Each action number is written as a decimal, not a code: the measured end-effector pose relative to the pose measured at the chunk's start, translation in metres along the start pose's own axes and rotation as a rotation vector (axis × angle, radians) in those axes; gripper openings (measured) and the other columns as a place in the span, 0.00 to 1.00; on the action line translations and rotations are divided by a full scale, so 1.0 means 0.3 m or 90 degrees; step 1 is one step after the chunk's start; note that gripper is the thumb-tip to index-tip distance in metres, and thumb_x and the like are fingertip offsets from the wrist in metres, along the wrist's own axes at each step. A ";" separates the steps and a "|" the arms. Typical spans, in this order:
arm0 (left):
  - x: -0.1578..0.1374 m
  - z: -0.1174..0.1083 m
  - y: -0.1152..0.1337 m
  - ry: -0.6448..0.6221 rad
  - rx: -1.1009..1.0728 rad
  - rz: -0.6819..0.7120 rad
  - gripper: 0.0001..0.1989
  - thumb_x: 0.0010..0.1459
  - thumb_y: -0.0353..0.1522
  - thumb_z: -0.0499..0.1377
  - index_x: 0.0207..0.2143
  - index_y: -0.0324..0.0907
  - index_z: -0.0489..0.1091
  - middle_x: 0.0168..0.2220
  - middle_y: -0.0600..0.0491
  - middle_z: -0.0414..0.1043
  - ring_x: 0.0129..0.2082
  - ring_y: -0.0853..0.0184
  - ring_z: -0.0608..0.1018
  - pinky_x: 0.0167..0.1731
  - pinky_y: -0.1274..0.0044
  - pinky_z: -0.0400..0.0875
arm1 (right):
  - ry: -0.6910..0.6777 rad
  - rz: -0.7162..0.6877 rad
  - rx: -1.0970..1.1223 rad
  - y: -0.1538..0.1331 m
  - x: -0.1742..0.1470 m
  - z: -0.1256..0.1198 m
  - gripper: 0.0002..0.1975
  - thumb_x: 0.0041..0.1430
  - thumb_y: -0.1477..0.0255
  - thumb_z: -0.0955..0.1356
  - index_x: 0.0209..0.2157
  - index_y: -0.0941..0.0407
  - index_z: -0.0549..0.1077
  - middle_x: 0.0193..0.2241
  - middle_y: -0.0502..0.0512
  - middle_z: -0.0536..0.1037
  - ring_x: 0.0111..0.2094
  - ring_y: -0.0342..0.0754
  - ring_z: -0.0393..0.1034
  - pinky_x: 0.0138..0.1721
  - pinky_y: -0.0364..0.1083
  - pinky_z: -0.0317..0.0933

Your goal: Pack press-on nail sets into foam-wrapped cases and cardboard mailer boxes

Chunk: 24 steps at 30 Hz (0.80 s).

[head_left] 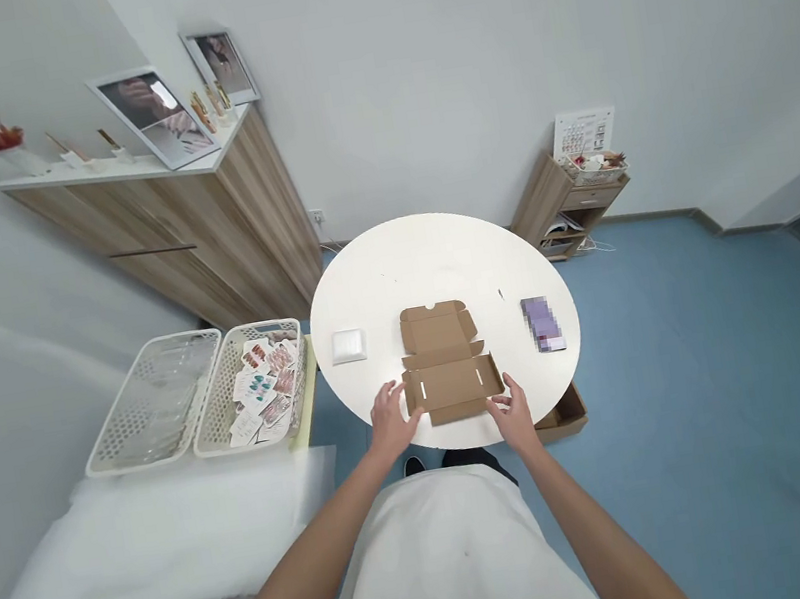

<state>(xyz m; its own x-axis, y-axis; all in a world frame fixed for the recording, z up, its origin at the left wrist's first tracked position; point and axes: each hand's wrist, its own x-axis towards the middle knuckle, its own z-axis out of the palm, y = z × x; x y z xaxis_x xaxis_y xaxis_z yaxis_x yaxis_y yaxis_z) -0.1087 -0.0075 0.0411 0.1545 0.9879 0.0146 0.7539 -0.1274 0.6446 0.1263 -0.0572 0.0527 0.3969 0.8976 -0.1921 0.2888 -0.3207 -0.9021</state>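
Observation:
An unfolded brown cardboard box (448, 385) lies on the white oval table (430, 254), its lid panel spread away from me and its side flaps partly raised. Two short white strips show on its base. My left hand (391, 420) grips the near left corner, thumb over the front and fingers curled along the side. At the near right corner my right hand (513, 413) has its thumb at the front flap and its fingers against the side flap. A flat white packet (348, 346) is left of the box, and a purple item (542, 324), blurred out, lies right.
White baskets stand at left, one with clear plastic pieces (165, 397), another with printed nail cards (266, 386). White wrapping sheet (176, 517) lies below them. A wooden cabinet (207, 229) and small shelf (566, 197) flank the table. An open carton (566, 415) sits under its right edge.

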 end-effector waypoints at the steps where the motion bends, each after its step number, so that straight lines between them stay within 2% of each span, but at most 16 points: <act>1: -0.015 0.006 0.015 -0.042 0.028 0.046 0.25 0.47 0.39 0.57 0.49 0.42 0.60 0.53 0.44 0.57 0.55 0.56 0.58 0.51 0.63 0.55 | 0.008 -0.008 -0.020 -0.005 0.001 0.004 0.34 0.47 0.64 0.64 0.56 0.54 0.52 0.55 0.60 0.55 0.43 0.50 0.65 0.39 0.48 0.64; 5: -0.032 0.039 0.079 -0.168 0.122 0.167 0.27 0.42 0.40 0.61 0.46 0.44 0.63 0.53 0.45 0.57 0.56 0.54 0.56 0.52 0.62 0.49 | 0.026 -0.026 -0.077 -0.024 0.051 -0.011 0.30 0.46 0.64 0.63 0.53 0.55 0.58 0.51 0.60 0.62 0.43 0.50 0.64 0.40 0.49 0.62; 11: 0.008 0.086 0.125 -0.242 0.177 0.222 0.23 0.43 0.36 0.60 0.45 0.43 0.62 0.49 0.45 0.61 0.53 0.55 0.59 0.52 0.63 0.46 | 0.015 0.015 -0.086 -0.040 0.175 -0.052 0.28 0.46 0.63 0.64 0.51 0.56 0.61 0.44 0.59 0.69 0.43 0.50 0.64 0.41 0.49 0.60; 18: 0.050 0.103 0.136 -0.276 0.212 0.211 0.19 0.48 0.29 0.53 0.45 0.42 0.62 0.45 0.45 0.63 0.47 0.57 0.64 0.52 0.60 0.44 | -0.040 0.062 -0.062 -0.032 0.355 -0.045 0.27 0.44 0.62 0.66 0.47 0.56 0.65 0.43 0.59 0.71 0.44 0.50 0.65 0.44 0.50 0.60; 24: 0.081 0.103 0.135 -0.322 0.252 0.148 0.24 0.46 0.25 0.50 0.48 0.42 0.60 0.42 0.46 0.66 0.42 0.59 0.68 0.53 0.57 0.36 | -0.146 0.140 -0.025 -0.042 0.545 0.028 0.30 0.46 0.59 0.65 0.50 0.57 0.60 0.44 0.59 0.70 0.44 0.48 0.66 0.44 0.48 0.59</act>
<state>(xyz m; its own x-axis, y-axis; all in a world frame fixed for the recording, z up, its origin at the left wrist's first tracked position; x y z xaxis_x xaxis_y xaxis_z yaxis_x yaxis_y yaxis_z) -0.0547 0.0085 0.0439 0.5474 0.7803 -0.3025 0.8270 -0.4490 0.3384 0.1804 0.0961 0.0293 0.2482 0.8491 -0.4663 0.2525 -0.5214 -0.8151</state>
